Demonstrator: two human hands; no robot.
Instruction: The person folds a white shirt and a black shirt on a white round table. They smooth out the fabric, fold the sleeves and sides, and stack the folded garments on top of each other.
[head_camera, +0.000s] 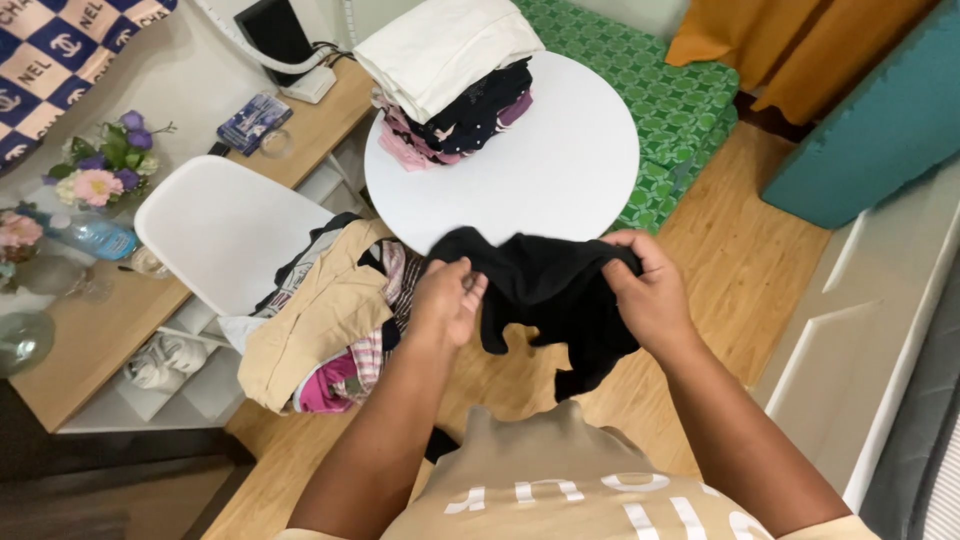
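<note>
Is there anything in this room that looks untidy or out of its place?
Yes. A loose heap of clothes spills over the white chair, unlike the folded stack on the round table. Both hands, left hand and right hand, hold a crumpled black garment.

Left hand (447, 300) and right hand (648, 290) gripping black garment (545, 295), holding it up just off edge of round white table (560, 165). Folded clothes stack (450, 85) sitting on table's far side. Unfolded clothes heap (325, 325) lying on white chair (225, 235) at left. Flowers (105, 165) and water bottle (95, 237) standing on wooden desk (75, 345).
</note>
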